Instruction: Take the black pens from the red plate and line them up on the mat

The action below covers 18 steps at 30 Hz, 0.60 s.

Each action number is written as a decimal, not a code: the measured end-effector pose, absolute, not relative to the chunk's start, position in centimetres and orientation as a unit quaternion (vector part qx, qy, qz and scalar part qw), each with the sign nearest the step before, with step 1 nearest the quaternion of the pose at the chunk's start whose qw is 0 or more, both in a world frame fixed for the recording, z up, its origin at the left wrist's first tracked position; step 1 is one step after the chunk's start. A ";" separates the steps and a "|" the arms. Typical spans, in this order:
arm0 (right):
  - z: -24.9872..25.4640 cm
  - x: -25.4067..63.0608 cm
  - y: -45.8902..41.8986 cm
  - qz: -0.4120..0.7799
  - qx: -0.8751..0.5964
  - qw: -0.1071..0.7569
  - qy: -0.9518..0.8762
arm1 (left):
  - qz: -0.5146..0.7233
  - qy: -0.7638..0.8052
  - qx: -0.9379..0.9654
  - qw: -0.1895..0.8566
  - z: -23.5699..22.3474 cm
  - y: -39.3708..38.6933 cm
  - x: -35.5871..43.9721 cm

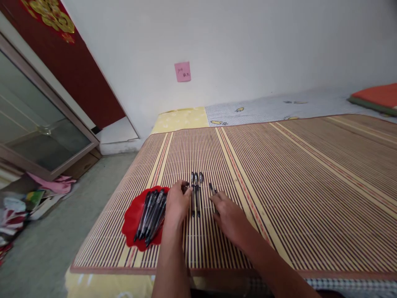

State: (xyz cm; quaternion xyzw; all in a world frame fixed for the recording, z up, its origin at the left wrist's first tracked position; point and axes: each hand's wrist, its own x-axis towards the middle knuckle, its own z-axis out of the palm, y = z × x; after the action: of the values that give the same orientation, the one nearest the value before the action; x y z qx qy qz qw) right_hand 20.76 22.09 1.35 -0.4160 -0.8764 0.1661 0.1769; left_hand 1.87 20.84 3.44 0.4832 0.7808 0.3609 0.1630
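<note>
A red scalloped plate point(131, 218) lies on the striped bamboo mat point(294, 182) and holds several black pens point(151, 214). To its right, a few black pens point(196, 191) lie side by side on the mat. My left hand point(176, 203) rests between the plate and this row, fingers curled, its fingertips touching the leftmost pen. My right hand point(228, 215) lies to the right of the row, its fingers closed on another black pen point(211, 188) whose tip sticks out past them.
The mat covers a bed with a yellow and checked sheet point(217, 116) at its head. An orange cushion point(376, 97) sits far right. A pink note point(182, 71) hangs on the white wall. A glass-fronted cabinet point(37, 124) and floor clutter point(27, 200) are left.
</note>
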 end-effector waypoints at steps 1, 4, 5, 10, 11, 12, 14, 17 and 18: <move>1.4 20.9 22.0 0.168 -0.420 0.174 -0.875 | 0.353 0.786 0.482 0.161 3.4 20.9 1.9; 1.5 21.0 21.9 0.171 -0.424 0.163 -0.874 | 0.327 0.796 0.488 0.149 3.2 21.0 2.0; 1.5 20.9 21.9 0.175 -0.421 0.163 -0.875 | 0.319 0.797 0.492 0.142 3.1 21.0 2.0; 1.4 20.2 21.8 0.214 -0.404 0.182 -0.870 | 0.293 0.803 0.505 0.118 3.1 21.1 2.4; 1.3 20.1 21.8 0.216 -0.400 0.192 -0.870 | 0.290 0.805 0.505 0.116 3.2 21.1 2.4; 1.3 20.0 21.8 0.213 -0.397 0.203 -0.869 | 0.287 0.807 0.504 0.114 3.2 21.1 2.5; 1.2 20.0 21.8 0.190 -0.404 0.218 -0.868 | 0.285 0.809 0.502 0.111 3.3 21.0 2.6; 1.1 20.2 21.6 0.146 -0.427 0.202 -0.869 | 0.284 0.813 0.496 0.108 3.3 21.1 2.7; 1.0 20.2 21.5 0.140 -0.429 0.192 -0.871 | 0.281 0.816 0.493 0.107 3.3 21.2 2.8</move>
State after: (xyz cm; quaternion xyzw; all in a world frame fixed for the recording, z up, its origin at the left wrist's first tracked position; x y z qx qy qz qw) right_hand 20.17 21.52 1.01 -0.4295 -0.8713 0.1399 0.1918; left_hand 2.76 21.18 3.35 0.4934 0.8161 0.2813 0.1072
